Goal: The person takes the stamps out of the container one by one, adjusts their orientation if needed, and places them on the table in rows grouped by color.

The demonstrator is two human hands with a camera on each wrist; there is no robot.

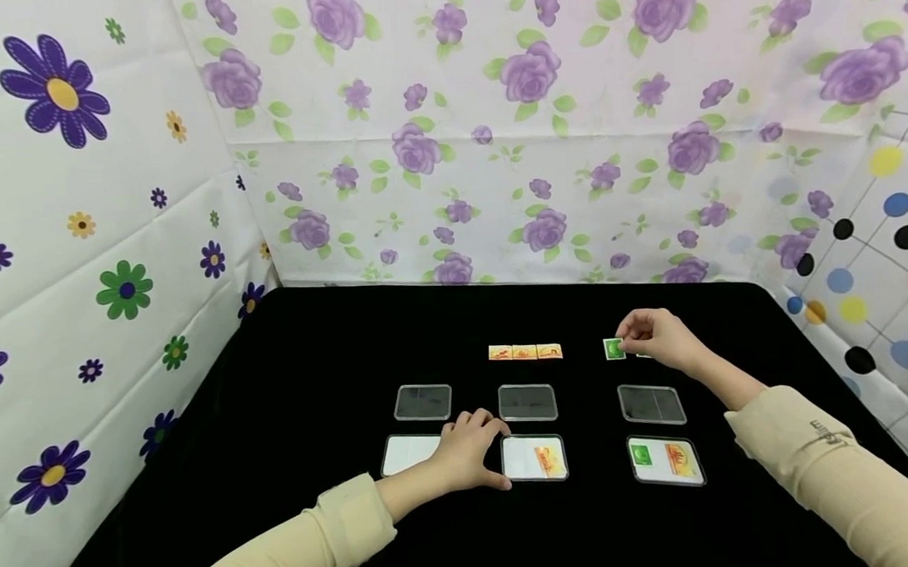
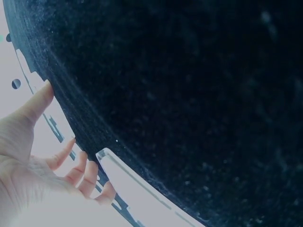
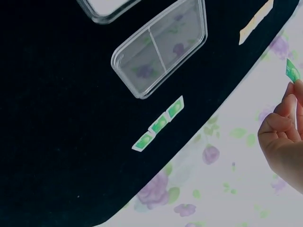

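My right hand (image 1: 662,340) is raised over the back right of the black table. Its thumb and forefinger pinch a small green stamp (image 1: 614,349) with a white border. Below it, a row of green stamps (image 3: 158,124) lies on the cloth, mostly hidden by the hand in the head view. At the left end of the middle white-backed case (image 1: 520,458), which bears an orange stamp (image 1: 548,461), my left hand (image 1: 467,454) spreads thumb and forefinger towards its near and far corners. Whether they touch it is hard to tell.
Behind the white cases stand three clear covers, left (image 1: 423,402), middle (image 1: 527,403) and right (image 1: 652,404). Three orange stamps (image 1: 525,352) form a row at the back. The right case (image 1: 659,461) holds a green and an orange stamp. My left hand partly covers the left case (image 1: 407,454).
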